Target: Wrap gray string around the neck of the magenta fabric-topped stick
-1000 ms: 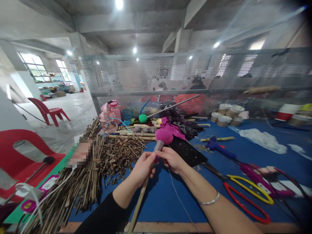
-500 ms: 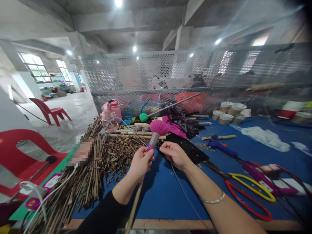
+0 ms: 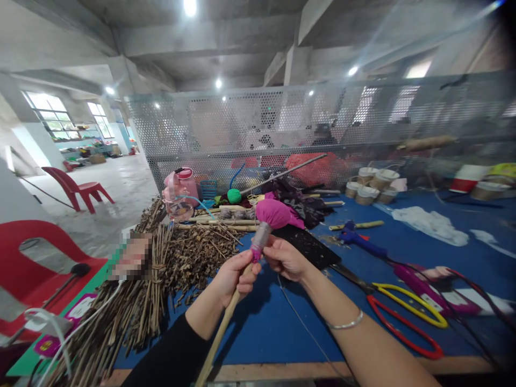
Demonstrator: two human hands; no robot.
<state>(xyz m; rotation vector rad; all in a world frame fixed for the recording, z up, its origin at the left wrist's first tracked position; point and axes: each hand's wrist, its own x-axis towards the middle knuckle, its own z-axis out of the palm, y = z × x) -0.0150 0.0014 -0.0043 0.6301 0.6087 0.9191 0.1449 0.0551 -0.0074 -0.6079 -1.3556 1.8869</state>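
Observation:
My left hand (image 3: 237,273) is closed around a wooden stick (image 3: 219,339), just below its wrapped end. Magenta cloth forms a rounded head (image 3: 273,214) at the top of the stick. Grey thread (image 3: 262,235) winds in a band round the neck of the cloth, and a bit of magenta shows below it. Close against that neck, my right hand (image 3: 285,259) has its fingers pinched together on the grey thread. A loose length of thread (image 3: 300,318) runs from beneath this hand down to the table's front edge. The right fingertips are partly hidden behind the neck.
Bundled dry stalks (image 3: 141,285) and dried plant bits (image 3: 197,258) lie on the left. Scissors (image 3: 403,317) with red and yellow handles, a blue glue gun (image 3: 365,240) and a purple power strip (image 3: 423,285) lie right. A perforated metal screen (image 3: 226,123) stands behind.
The cloth head has turned and shifted slightly right, with the stick now more tilted. My right hand has come in from the right, close against the wrapped neck.

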